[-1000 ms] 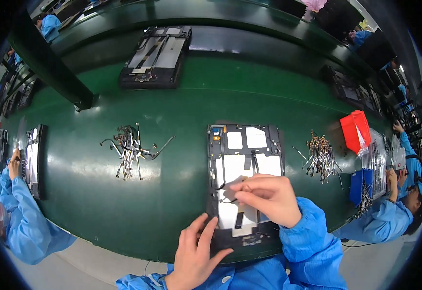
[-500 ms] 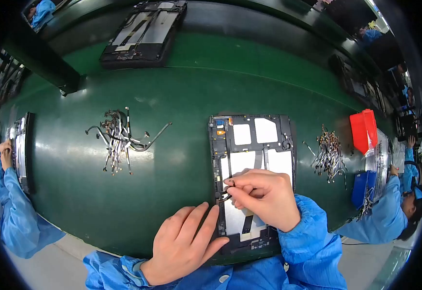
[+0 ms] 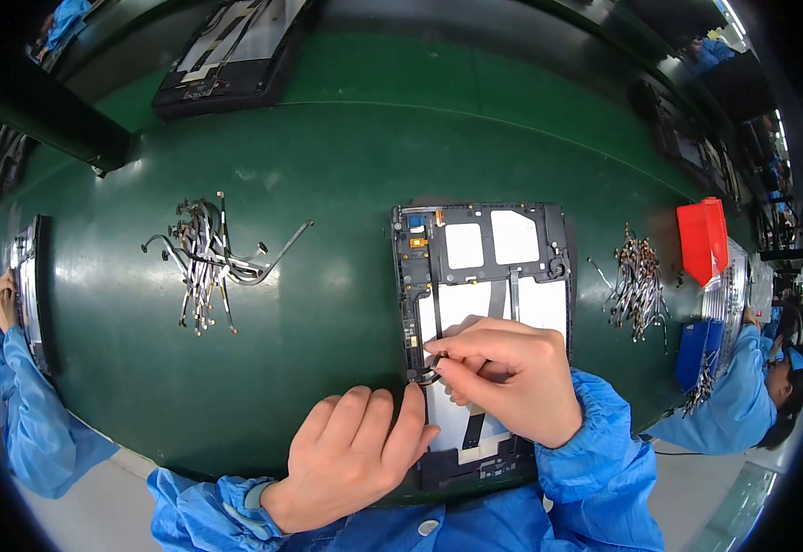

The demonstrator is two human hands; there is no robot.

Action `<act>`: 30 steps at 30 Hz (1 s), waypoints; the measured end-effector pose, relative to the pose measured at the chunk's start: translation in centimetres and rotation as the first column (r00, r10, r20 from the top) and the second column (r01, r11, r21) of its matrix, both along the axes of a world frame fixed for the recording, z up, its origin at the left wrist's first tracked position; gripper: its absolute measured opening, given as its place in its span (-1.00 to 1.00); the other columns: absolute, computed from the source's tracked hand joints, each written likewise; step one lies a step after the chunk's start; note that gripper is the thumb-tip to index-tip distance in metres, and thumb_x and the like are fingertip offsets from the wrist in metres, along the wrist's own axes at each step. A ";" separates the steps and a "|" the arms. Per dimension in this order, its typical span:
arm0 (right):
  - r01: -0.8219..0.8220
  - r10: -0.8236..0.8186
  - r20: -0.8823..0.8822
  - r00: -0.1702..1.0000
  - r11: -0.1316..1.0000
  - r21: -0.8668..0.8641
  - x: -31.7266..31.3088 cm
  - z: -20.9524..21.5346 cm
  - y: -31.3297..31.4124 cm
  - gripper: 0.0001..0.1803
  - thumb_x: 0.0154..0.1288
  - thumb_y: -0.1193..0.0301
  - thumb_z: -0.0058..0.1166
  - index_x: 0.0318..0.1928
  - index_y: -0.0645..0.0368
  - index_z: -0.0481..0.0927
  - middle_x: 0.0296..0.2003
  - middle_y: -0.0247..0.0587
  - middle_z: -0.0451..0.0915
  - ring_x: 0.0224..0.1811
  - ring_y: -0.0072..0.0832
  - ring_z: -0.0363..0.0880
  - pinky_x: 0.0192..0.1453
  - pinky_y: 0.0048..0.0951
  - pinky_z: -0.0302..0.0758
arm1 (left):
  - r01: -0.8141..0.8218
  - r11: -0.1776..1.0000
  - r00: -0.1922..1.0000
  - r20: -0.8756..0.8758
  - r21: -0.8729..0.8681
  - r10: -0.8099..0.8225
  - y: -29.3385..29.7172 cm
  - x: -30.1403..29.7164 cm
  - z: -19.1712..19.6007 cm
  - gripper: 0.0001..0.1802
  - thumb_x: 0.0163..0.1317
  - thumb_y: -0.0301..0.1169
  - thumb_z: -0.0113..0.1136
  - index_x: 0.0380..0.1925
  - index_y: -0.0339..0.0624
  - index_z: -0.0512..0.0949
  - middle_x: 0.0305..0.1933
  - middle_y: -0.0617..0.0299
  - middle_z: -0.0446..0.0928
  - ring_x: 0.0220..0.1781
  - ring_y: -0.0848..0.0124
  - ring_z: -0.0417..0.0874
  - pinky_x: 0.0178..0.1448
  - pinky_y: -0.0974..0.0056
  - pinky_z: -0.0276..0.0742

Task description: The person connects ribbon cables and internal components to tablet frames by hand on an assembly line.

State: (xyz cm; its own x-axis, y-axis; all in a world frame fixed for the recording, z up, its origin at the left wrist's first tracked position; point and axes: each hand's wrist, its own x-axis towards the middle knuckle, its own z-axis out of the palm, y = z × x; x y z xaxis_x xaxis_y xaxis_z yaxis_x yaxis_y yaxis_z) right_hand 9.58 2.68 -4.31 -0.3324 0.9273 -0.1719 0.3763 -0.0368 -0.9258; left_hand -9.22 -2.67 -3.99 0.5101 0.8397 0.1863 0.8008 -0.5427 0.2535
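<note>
A flat tablet-like device (image 3: 480, 283) lies face down on the green bench, its black frame and white inner panels exposed. My right hand (image 3: 514, 379) is over its middle, thumb and forefinger pinching a thin black cable (image 3: 435, 370) near the left edge. The cable curves down toward the frame; its far end is partly hidden by my fingers. At the lower left edge rests my left hand (image 3: 357, 451), its fingers bent but apart, with the forefinger touching the frame beside the cable. Nothing shows in that hand.
Left of the device lies a pile of thin cables (image 3: 204, 262); another pile (image 3: 639, 285) lies to its right. Beyond that stand a red bin (image 3: 701, 241) and a blue bin (image 3: 698, 357). Another device (image 3: 226, 57) sits at the back. Co-workers in blue sleeves work at both sides.
The view has shifted slightly. My left hand's fingers have drawn in a little more, the forefinger staying at the frame edge. My right hand keeps its pinch on the cable.
</note>
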 end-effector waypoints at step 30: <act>0.018 -0.073 0.137 0.988 0.931 0.364 0.2 -1.1 1.0 -0.82 0.06 0.62 0.30 -0.27 0.28 0.67 -0.37 -0.21 0.55 -0.42 -0.42 0.57 -0.39 -0.50 0.51 | 0.157 0.973 0.984 -0.116 0.168 -0.138 -0.1 2.7 -1.8 -0.60 0.35 -0.13 -0.04 -0.32 -0.33 0.47 -0.06 -0.13 0.61 -0.07 0.16 0.64 0.05 0.31 0.55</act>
State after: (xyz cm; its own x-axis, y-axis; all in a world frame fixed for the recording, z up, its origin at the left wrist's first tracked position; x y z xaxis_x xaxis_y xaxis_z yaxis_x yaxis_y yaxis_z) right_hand 9.76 3.70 -5.43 -0.2852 0.9491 0.1335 0.5137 0.2690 -0.8147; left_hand -6.53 -2.79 -5.81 0.6499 0.7126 0.2640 0.7255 -0.6853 0.0639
